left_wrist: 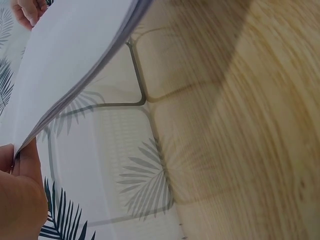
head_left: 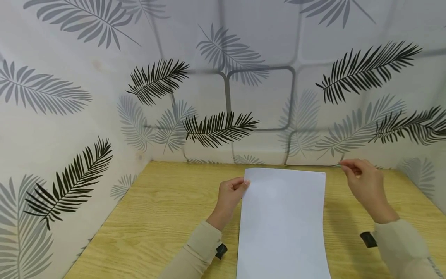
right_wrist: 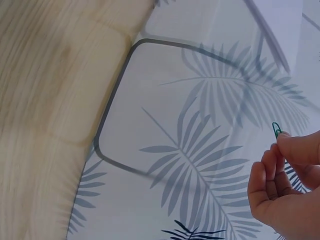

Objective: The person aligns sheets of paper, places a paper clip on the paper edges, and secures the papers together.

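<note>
A stack of white paper sheets [head_left: 283, 221] is held up above the wooden table, its lower part running out of the head view. My left hand [head_left: 230, 199] pinches its upper left edge between thumb and fingers. From the left wrist view, several layers show along the edge of the paper [left_wrist: 75, 75]. To the right of the paper, apart from it, my right hand [head_left: 367, 186] pinches a small green paper clip [right_wrist: 276, 129] between thumb and index finger. One looped end of the clip sticks out past the fingertips.
A light wooden table [head_left: 174, 205] lies under both hands. Behind it and on the left hangs a pale curtain [head_left: 209, 100] printed with grey and black leaves. Dark bands [head_left: 368, 239] show at both wrists.
</note>
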The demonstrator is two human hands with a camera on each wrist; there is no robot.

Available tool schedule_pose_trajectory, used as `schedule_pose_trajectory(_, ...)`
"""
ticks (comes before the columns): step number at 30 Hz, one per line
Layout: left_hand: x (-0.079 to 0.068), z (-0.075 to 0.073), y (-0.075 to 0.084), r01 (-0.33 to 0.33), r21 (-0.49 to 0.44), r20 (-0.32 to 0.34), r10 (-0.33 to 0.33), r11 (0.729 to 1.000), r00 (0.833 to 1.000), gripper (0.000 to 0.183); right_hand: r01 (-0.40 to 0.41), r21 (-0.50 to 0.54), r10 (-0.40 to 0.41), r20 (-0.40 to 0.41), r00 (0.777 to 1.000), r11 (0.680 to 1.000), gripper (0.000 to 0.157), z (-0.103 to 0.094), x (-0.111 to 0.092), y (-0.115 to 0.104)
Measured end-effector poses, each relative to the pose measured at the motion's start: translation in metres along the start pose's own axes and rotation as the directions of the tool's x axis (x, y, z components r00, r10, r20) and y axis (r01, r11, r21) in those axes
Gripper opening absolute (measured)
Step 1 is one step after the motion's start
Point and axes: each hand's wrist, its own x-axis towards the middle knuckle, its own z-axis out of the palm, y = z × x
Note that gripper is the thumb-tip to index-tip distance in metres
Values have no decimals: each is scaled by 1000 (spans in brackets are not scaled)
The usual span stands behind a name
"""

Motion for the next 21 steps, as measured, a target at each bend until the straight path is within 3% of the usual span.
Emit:
schedule_pose_trajectory(6,-3,1,5,1,1,-13,-1,1000,1000,20,-1,21,1,4,1000,1000,13,3,2,-9)
schedule_pose_trajectory(14,11,1,-26,0,8,-29,0,1000,1000,20,30,80,-27,-39,999,996,13,10,2,-23)
schedule_pose_trajectory(21,12,3,-26,-2,21,-48,3,1000,999,19,43,95,-40,-32,999,994,12,13,4,-34)
